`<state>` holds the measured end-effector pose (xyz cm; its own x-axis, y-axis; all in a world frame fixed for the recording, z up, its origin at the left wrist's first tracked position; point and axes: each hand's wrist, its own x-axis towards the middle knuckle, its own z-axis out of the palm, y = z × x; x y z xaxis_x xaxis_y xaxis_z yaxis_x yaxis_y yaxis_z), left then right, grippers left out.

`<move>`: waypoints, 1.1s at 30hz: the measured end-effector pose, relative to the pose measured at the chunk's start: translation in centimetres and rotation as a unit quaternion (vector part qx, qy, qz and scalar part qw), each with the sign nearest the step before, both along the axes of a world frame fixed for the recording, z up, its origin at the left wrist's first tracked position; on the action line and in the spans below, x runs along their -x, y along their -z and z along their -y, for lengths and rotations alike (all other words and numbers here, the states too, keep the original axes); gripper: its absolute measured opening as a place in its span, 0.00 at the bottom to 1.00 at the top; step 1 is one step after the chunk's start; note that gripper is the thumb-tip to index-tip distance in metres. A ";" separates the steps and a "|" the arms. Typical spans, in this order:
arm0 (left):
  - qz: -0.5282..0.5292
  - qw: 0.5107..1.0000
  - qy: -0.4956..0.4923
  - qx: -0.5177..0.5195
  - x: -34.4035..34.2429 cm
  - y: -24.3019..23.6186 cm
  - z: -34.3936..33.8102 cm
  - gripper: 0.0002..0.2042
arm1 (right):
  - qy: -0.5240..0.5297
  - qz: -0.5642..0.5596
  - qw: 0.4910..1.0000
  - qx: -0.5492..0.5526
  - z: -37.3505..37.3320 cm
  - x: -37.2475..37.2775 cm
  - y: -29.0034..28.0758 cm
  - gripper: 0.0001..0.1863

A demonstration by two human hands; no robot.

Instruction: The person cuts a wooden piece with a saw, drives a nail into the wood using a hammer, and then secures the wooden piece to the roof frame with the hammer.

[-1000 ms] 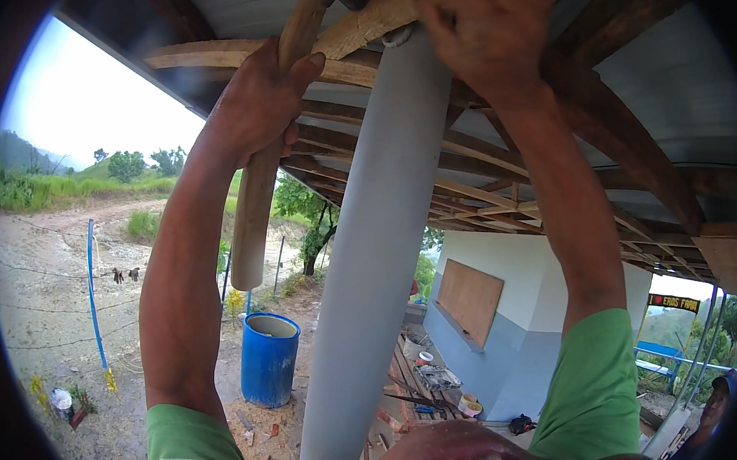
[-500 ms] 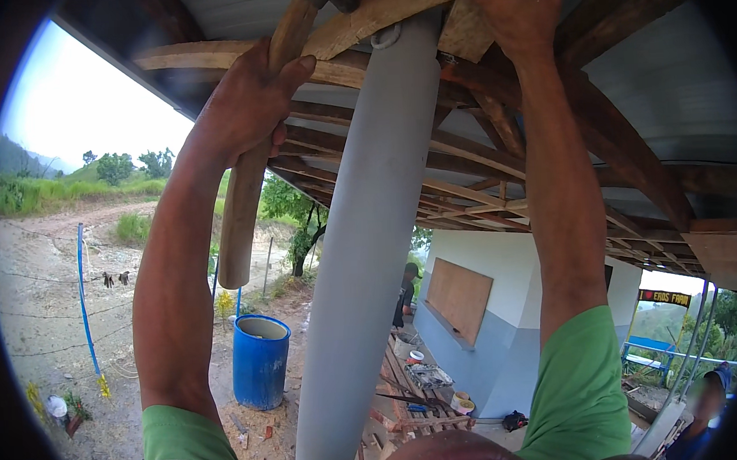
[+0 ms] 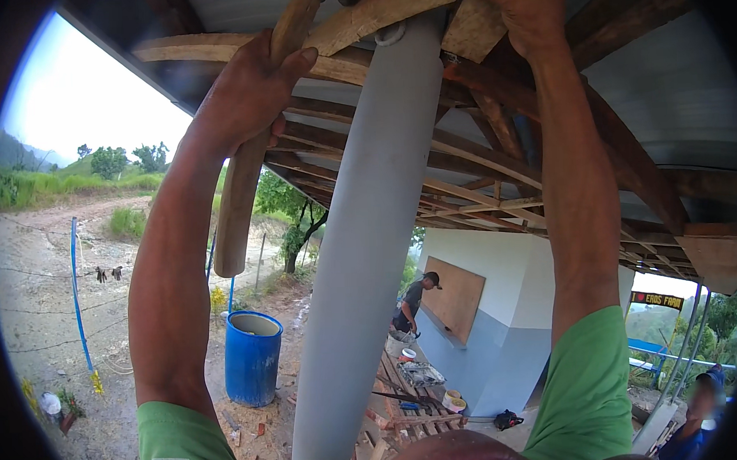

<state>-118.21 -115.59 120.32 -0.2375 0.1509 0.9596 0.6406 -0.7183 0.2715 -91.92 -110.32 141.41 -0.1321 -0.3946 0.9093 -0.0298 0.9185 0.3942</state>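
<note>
My left hand (image 3: 251, 91) is raised and wrapped around the wooden handle of a hammer (image 3: 240, 207). The handle hangs down below my fist, and the hammer's head is at the upper edge, partly cut off. Overhead, my right hand (image 3: 528, 13) is closed on a short wooden block (image 3: 475, 32), its fingertips partly out of sight. The block sits against the roof timbers, beside the top of a grey round post (image 3: 367, 189). A pale wooden beam (image 3: 384, 15) crosses in front of the post's top, between my hands.
A blue barrel (image 3: 255, 358) stands on the ground at left, near a wire fence with a blue post (image 3: 81, 292). Tools and buckets lie around a slatted wooden platform (image 3: 392, 385). One person (image 3: 417, 302) works by the wall; another (image 3: 701, 413) is at lower right.
The hammer handle has risen slightly with my left hand. My right arm appears slightly farther right. The person by the wall has come more into view, leaning forward.
</note>
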 end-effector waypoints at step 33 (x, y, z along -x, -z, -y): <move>0.021 0.998 0.060 -0.005 -1.4 1.3 1.2 0.24 | -0.038 0.095 0.994 -0.034 -0.5 -0.6 0.4 0.18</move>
<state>-116.76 -116.83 119.00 -0.2586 0.1716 0.9506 0.5380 -0.7917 0.2893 -91.37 -109.79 141.03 -0.2655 -0.4697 0.8420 -0.1782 0.8822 0.4359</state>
